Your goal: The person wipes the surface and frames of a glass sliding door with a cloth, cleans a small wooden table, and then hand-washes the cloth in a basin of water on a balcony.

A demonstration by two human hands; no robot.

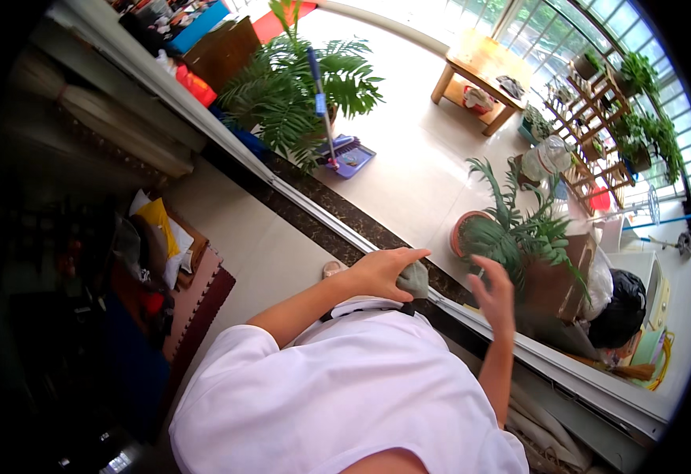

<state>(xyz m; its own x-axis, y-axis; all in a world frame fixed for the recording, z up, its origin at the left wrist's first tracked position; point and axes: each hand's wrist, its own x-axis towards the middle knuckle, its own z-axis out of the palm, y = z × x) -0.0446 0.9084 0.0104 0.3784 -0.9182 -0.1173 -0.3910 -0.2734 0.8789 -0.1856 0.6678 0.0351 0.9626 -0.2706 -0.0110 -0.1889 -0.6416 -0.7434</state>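
My left hand [386, 274] is held out in front of my waist, thumb and fingers spread. Just past it, in the gap between thumb and forefinger, shows a grey-green piece of fabric [415, 281]; whether it is clothing or a loose cloth I cannot tell, and it looks to lie below the hand. My right hand [495, 293] is raised to the right, slightly blurred, fingers apart with nothing in them. Under both hands runs the white sliding-door track [345, 231] along a dark marble threshold [316, 195]. A light shoe [332, 269] shows beside my left forearm.
Beyond the track stand a potted palm [470, 231], a purple dustpan [351, 161] with a broom, and a wooden table [482, 65]. A plant rack [594, 130] lines the barred window. Bags, including a black one [618, 308], sit at right. Foam mats [194, 302] lie left.
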